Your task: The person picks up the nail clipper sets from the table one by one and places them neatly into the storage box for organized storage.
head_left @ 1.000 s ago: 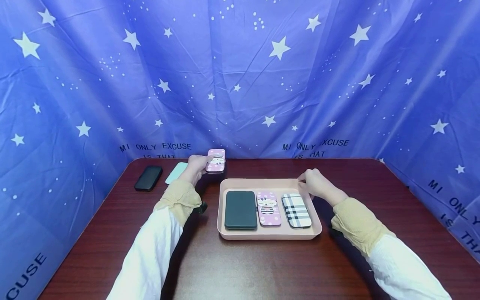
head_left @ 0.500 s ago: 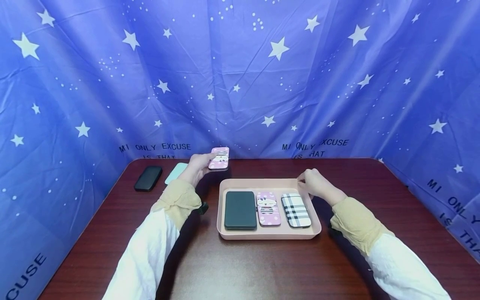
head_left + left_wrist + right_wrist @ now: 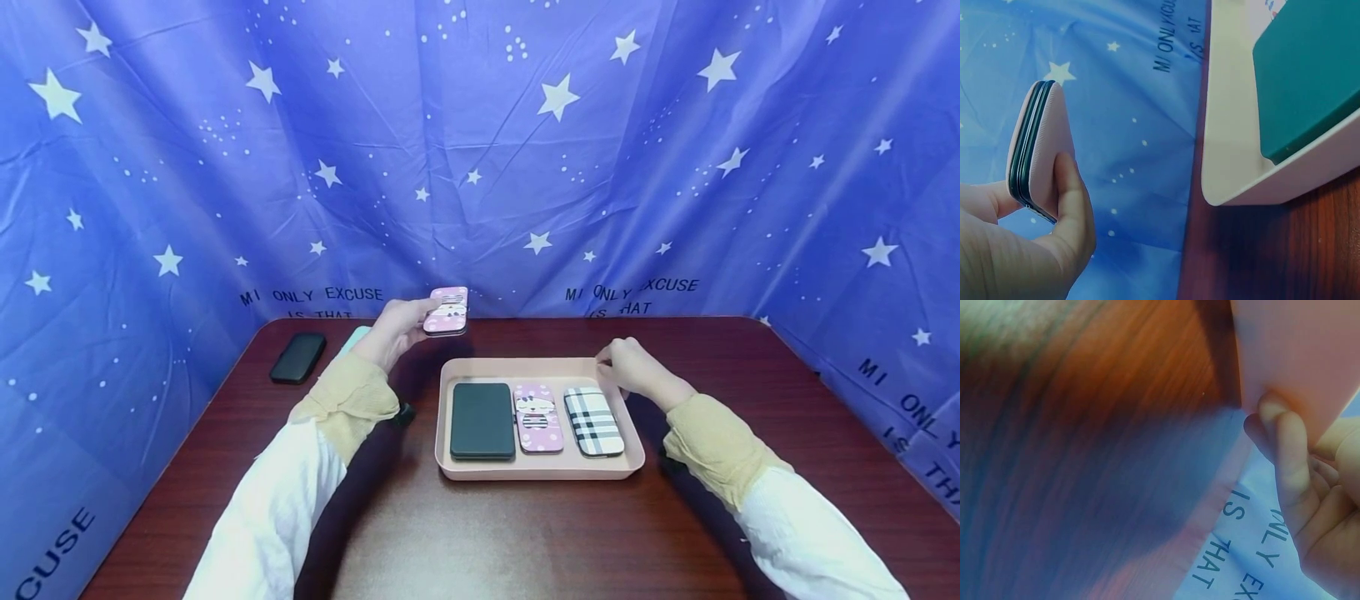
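Left hand (image 3: 397, 330) pinches pink cat-print case (image 3: 449, 312) off peach tray (image 3: 540, 474) at 11 o'clock; right hand (image 3: 636, 369) grips tray at 2 o'clock. Pinch firmly; brace tray.

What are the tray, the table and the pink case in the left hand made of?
Tray: probably smooth plastic, from its even colour and rounded corners.
Table: wood or wood-look laminate, with visible grain and a soft sheen.
Pink case: a finely textured covering, perhaps faux leather, with shiny dark edging, metal or plastic, I can't tell.
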Motion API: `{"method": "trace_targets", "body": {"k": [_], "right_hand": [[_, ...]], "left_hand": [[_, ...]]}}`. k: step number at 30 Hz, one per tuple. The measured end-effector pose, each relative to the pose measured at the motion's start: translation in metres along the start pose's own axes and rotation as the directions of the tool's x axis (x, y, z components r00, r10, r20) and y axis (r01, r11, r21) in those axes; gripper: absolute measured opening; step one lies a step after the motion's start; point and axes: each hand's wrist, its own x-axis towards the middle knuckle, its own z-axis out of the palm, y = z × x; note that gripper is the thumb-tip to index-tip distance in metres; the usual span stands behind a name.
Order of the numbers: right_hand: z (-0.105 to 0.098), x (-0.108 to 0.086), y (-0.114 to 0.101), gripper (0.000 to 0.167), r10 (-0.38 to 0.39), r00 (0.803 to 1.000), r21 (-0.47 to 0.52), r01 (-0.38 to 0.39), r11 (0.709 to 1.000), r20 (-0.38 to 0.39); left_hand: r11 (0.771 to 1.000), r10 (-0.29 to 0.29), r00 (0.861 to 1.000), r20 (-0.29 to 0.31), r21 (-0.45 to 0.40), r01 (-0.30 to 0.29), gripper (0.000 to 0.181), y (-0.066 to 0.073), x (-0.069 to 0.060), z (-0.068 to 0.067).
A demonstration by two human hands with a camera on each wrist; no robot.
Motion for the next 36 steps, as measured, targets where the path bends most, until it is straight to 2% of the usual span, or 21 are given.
{"method": "trace_targets", "body": {"k": [12, 19, 26, 30, 36], "right_hand": [[0.001, 0.002, 0.002, 0.022, -0.006, 1.000, -0.004, 0.006, 1.000, 0.012], [-0.004, 0.003, -0.001, 0.024, -0.060, 0.998, -0.019, 0.061, 0.998, 0.032], [-0.008, 0.009, -0.001, 0.016, 0.007, 0.992, -0.077, 0.002, 0.997, 0.123], [-0.010, 0.012, -0.001, 0.017, 0.034, 0.987, -0.073, -0.022, 0.997, 0.158], [-0.013, 0.013, 0.000, 0.019, 0.028, 0.982, -0.043, -0.021, 0.999, 0.186]], "left_hand": [[0.998, -0.020, 0.999, 0.026, 0.062, 0.018, 0.038, 0.011, -0.022, 0.020], [0.997, -0.017, 0.997, 0.075, 0.080, 0.011, 0.037, 0.010, -0.030, 0.030], [0.995, -0.022, 0.994, 0.104, 0.104, 0.012, 0.037, 0.008, -0.037, 0.040], [0.993, -0.035, 0.991, 0.128, 0.112, 0.021, 0.038, 0.006, -0.043, 0.047], [0.991, -0.038, 0.982, 0.183, 0.131, 0.014, 0.037, 0.005, -0.051, 0.064]]}}
